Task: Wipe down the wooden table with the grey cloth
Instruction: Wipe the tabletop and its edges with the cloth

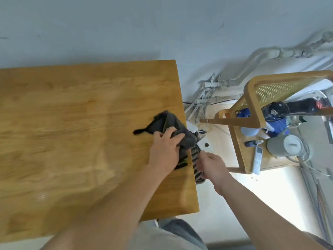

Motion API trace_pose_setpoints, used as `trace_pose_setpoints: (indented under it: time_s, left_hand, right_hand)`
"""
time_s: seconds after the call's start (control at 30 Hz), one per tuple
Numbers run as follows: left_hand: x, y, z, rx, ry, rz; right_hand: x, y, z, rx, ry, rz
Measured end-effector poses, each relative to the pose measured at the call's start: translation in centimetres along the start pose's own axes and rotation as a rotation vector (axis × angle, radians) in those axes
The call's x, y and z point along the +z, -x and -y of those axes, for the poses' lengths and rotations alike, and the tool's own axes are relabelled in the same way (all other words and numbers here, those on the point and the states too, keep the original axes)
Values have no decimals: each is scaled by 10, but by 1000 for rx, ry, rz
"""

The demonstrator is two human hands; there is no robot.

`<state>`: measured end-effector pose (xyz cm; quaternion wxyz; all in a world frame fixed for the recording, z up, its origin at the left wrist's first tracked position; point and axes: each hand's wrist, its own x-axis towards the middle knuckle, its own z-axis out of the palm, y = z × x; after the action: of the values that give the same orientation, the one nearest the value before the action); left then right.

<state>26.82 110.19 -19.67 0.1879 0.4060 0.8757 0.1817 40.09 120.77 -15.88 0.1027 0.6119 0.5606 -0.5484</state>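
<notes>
The wooden table [72, 132] fills the left and middle of the head view. A bunched dark grey cloth [171, 123] lies near the table's right edge. My left hand [164, 152] rests on top of it, fingers curled into the fabric and pressing it onto the wood. Just past the right edge, my right hand [213, 166] grips a dark ribbed object [195, 154] held close against the table's side. Part of the cloth hangs over that edge, above the ribbed object.
A wooden chair with a cane back [252, 98] stands to the right, holding a grey kettle [286, 145], a remote [257, 159] and a blue bottle [249, 130]. Pipes and cables [207, 91] run along the wall. A white square piece [205, 143] lies below.
</notes>
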Motion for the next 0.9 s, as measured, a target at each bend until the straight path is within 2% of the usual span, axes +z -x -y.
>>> trace_pose_setpoints:
  time_s: [0.07, 0.17, 0.23, 0.3, 0.4, 0.43, 0.47, 0.5, 0.6, 0.67, 0.7, 0.8, 0.83, 0.9]
  left_hand:
    - [11, 53, -12, 177, -12, 100]
    - [12, 100, -3, 510, -65, 373]
    - [1, 101, 17, 553, -105, 425]
    - [-5, 99, 35, 428, -111, 290]
    - [-2, 117, 39, -60, -14, -5]
    - [3, 125, 35, -150, -3, -63]
    - [8, 134, 31, -160, -23, -78]
    - [14, 142, 30, -93, -54, -45]
    - [7, 153, 52, 278, -113, 133]
    - [-8, 154, 83, 304, -185, 148]
    - [-14, 155, 98, 214, -203, 81]
    - [-25, 167, 127, -307, -92, -140]
    - [-26, 170, 127, -424, -67, -178]
    - [-25, 174, 120, -482, -106, -140]
  right_hand:
    - [0, 9, -13, -9, 48, 1]
    - [-2, 18, -33, 6, 69, 30]
    - [-3, 22, -44, 0, 126, 27]
    - [0, 25, -47, -27, 165, -15]
    - [9, 36, -36, -150, 316, -142]
    - [13, 37, -32, -211, 360, -165]
    - [18, 38, -29, -268, 392, -164]
    - [23, 39, -26, -311, 421, -140]
    - [40, 45, -16, -405, 553, -33]
    - [53, 49, -10, -462, 630, -11]
    - [58, 50, -7, -488, 673, -10]
    - [78, 48, -2, -560, 780, 11]
    - [85, 49, 1, -578, 800, 23]
    - [100, 52, 8, -607, 830, 39]
